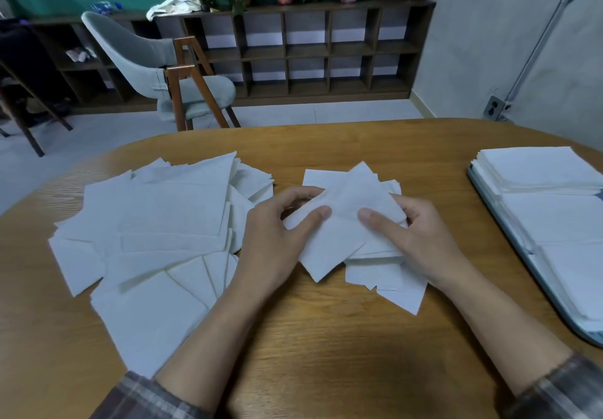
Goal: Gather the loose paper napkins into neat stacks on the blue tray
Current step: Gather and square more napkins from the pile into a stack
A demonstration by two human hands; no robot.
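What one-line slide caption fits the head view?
Left hand and right hand grip a napkin bundle between loose pile and blue tray.

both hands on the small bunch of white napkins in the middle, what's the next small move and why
Probably square it up: the left hand and right hand pinch a fanned bunch of white paper napkins with corners jutting at different angles, while the stacks on the blue tray lie flush.

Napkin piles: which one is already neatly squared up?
The stacks on the blue tray, right; the left pile lies fanned out, the middle bunch, between left hand and right hand, is askew.
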